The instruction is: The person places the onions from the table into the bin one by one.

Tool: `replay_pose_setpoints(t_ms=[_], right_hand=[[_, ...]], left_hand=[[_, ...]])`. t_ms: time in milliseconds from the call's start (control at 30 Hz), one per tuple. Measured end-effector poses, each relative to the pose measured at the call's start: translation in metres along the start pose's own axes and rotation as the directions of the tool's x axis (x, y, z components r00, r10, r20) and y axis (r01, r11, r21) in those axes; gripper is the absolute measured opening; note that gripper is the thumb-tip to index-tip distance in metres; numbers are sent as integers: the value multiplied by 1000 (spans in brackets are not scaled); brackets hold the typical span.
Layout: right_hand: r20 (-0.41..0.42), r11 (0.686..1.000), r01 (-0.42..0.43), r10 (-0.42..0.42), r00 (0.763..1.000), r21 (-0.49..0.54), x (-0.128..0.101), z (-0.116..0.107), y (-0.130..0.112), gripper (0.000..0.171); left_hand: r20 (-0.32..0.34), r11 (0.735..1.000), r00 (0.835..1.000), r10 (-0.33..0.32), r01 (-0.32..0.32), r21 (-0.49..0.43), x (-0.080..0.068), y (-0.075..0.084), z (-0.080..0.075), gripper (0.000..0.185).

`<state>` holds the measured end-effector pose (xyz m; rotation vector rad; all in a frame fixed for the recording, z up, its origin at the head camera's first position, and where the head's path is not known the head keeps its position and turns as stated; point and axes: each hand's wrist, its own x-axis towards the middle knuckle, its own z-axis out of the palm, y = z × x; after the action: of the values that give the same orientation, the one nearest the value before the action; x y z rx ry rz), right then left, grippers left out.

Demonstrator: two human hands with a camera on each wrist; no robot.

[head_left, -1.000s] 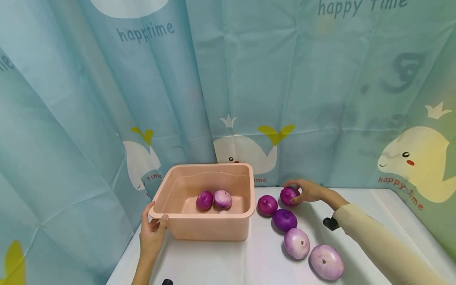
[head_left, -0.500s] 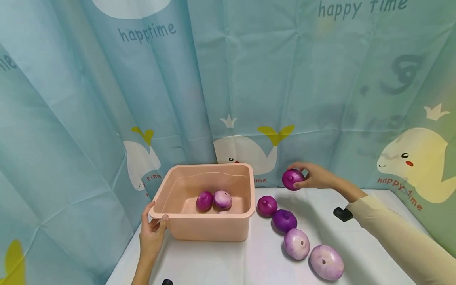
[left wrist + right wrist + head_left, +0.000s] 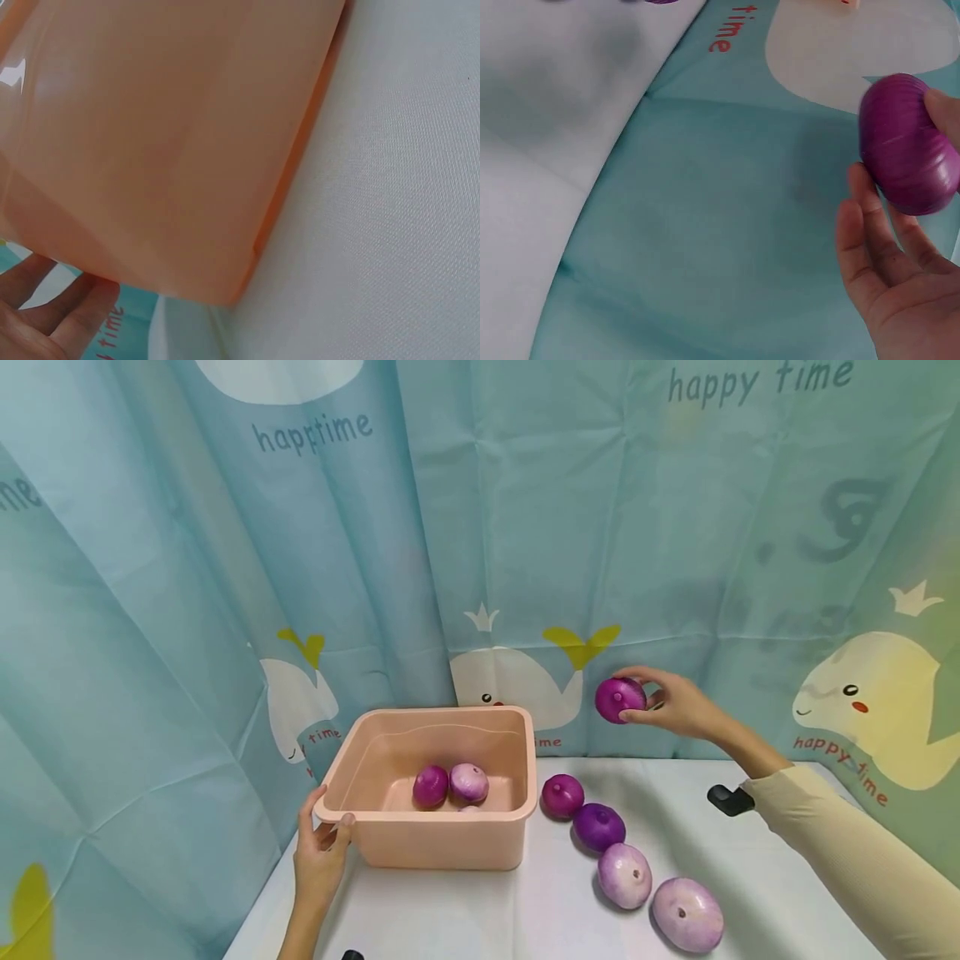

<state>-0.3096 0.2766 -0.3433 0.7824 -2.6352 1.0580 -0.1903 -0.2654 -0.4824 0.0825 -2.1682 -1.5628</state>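
My right hand (image 3: 678,703) holds a purple onion (image 3: 619,700) between thumb and fingers, raised above the table in front of the curtain. In the right wrist view the same onion (image 3: 907,146) shows glossy, ribbed skin, with the thumb on one side and fingertips on the other. At the left, my left hand (image 3: 321,858) grips the near-left corner of a pink plastic bin (image 3: 442,843), thumb over the rim. Inside the bin lie a purple onion (image 3: 431,787) and a pale onion (image 3: 469,782); a third is mostly hidden behind the front wall.
Right of the bin, two purple onions (image 3: 598,827) and two pale ones (image 3: 687,914) lie on the white table (image 3: 457,918) in a slanting row. A blue curtain (image 3: 525,527) with whale prints rises behind. Black wrist camera parts (image 3: 729,800) stick out by the right sleeve.
My right hand has lifted the purple onion off the table, from the back of the row, up in front of the curtain. The left hand and bin have stayed put.
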Motion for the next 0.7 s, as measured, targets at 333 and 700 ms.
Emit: replay_pose_setpoints(t_ms=[333, 700], right_hand=[[-58, 999, -46, 46, 997, 1, 2, -2, -1, 62], [-49, 998, -69, 69, 996, 11, 1, -2, -4, 61]], left_hand=[[-12, 1000, 1000, 22, -22, -13, -1, 0, 0, 65], [-8, 999, 999, 45, -45, -16, -1, 0, 2, 66]])
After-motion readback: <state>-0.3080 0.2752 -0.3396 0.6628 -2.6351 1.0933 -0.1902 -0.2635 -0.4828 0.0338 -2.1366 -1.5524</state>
